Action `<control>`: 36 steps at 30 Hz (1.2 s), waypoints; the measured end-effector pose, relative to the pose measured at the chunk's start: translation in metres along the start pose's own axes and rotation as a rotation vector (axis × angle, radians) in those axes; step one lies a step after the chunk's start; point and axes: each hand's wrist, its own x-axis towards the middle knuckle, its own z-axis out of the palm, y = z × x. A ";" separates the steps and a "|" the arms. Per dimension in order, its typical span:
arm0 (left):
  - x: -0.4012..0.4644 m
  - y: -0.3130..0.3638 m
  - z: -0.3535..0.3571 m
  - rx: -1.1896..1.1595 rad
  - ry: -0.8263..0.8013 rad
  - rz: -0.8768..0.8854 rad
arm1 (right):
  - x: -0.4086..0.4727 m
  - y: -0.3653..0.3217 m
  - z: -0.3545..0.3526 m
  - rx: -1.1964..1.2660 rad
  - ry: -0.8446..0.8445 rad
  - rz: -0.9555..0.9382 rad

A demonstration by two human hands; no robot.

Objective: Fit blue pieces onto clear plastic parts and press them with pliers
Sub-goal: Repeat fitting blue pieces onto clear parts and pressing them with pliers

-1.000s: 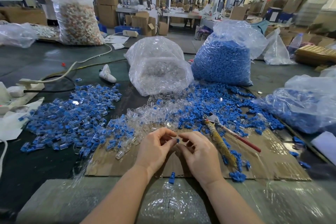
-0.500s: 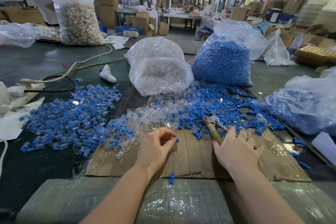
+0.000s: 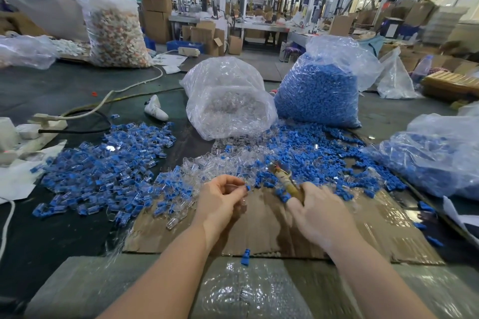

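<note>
Head view: left hand point(image 3: 220, 199) pinches fitted piece point(image 3: 246, 187); right hand point(image 3: 318, 211) grips pliers point(image 3: 286, 180); squeeze squarely beside left fingertips

The left hand point(image 3: 223, 199) pinched a small clear part with a blue piece point(image 3: 247, 187) at its fingertips, above the cardboard sheet point(image 3: 261, 228). Just beside it to the right, the right hand point(image 3: 318, 212) gripped the yellowish handle of the pliers point(image 3: 286, 181), motion-blurred. Loose blue pieces point(image 3: 311, 158) lay beyond both hands, with assembled parts point(image 3: 103, 171) heaped off to the left.
</note>
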 end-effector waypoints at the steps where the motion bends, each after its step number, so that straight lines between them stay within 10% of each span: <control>1: 0.001 0.001 0.000 -0.044 0.010 -0.032 | -0.002 -0.006 -0.003 0.107 -0.059 -0.039; 9: 0.009 0.001 -0.003 -0.240 0.070 -0.147 | -0.012 -0.020 -0.012 0.656 -0.436 -0.010; 36: 0.009 0.014 0.000 -0.141 0.173 -0.146 | -0.015 -0.025 -0.021 0.698 -0.605 -0.027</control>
